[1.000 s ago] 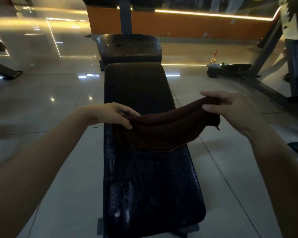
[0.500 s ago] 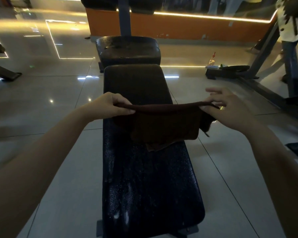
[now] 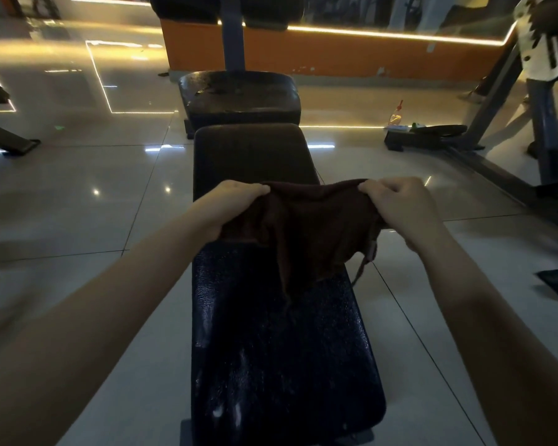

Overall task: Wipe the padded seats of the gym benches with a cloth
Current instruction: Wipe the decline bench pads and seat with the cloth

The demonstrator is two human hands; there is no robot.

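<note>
Two hands hold one dark brown cloth [image 3: 306, 226] up over the long padded worktop [image 3: 271, 349]. The left hand [image 3: 229, 206] and the right hand [image 3: 406, 210] each bunch a top corner, fingers [image 3: 255, 189] curled tight round the fabric. Between the two sets of fingers the top hem sags a little. Below them the cloth hangs in folds to a point over the worktop's middle; whether that point touches the pad cannot be told. A loose thread [image 3: 360, 272] dangles below the right fingers, just past the worktop's right edge. A pale patch beside it is too small to read. Nearer than the fingers, white smears [image 3: 236, 412] mark the worktop's near end. Beyond the fingers its rounded far edge stops just short of a second pad [image 3: 239, 94] set crosswise. Left of the left fingers lies open glossy tiled floor [image 3: 78, 194]. Right of the right fingers a strip of tile runs to a dark machine frame [image 3: 496, 175], with a red-capped bottle [image 3: 396, 115] near its foot, label unreadable.
</note>
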